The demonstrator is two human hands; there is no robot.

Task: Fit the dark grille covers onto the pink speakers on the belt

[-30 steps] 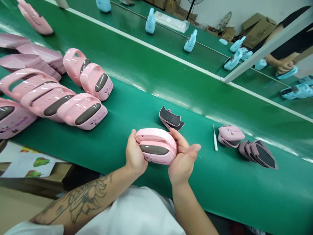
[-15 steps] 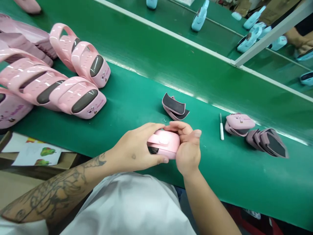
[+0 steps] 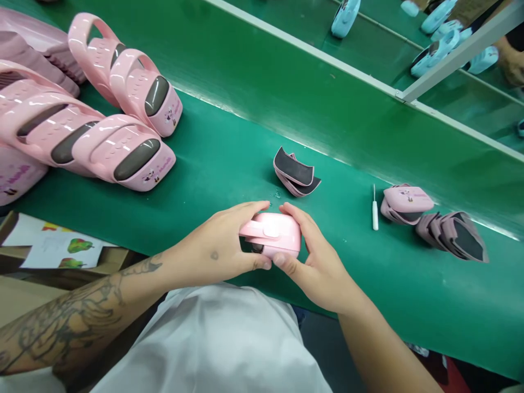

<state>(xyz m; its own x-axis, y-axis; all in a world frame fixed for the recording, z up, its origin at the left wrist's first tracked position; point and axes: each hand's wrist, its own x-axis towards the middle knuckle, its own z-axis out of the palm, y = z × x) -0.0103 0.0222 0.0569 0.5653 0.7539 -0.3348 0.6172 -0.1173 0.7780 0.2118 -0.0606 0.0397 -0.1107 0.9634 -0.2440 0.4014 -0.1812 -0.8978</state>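
Between my hands, just above the front part of the green bench, is a glossy pink plastic case with a loop handle [image 3: 282, 229]. My left hand [image 3: 221, 245] grips its handle end, thumb on the near side and fingers on the far side. Around the other end closes my right hand [image 3: 323, 262], its thumb pressing the near lower edge. A small dark part shows under the handle; the underside is hidden. Just beyond my hands lie a few curved pink pieces with dark grey inner faces [image 3: 295, 170], stacked loosely.
Several pink handled cases [image 3: 135, 150] with dark windows stand at the left. A white-handled screwdriver [image 3: 375, 213] lies at the right, beside stacks of curved pink covers [image 3: 450, 234]. A metal rail [image 3: 327, 63] crosses behind; beyond are light-blue cases [image 3: 436, 54] and another person's hand [image 3: 511, 63].
My right hand has turned from an open palm beside the pink case to a grip with its thumb on the near edge. The left hand keeps its hold. The view has shifted slightly.
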